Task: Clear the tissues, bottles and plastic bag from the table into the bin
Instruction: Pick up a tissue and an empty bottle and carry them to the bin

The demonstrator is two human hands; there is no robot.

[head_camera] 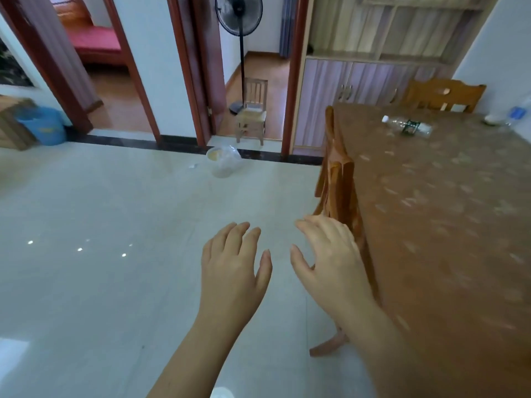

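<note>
While both the left hand and right hand hover empty with fingers loosely spread, the clear plastic bottle lies on its side far ahead-right on the table, nearer the right hand.

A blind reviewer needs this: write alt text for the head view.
The left hand and right hand, both open and empty, hover over a tiled floor beside a brown-clothed table. A clear bottle lies on its side at the table's far end, a blue-labelled bottle at the right edge; a lined bin stands on the floor ahead.
</note>
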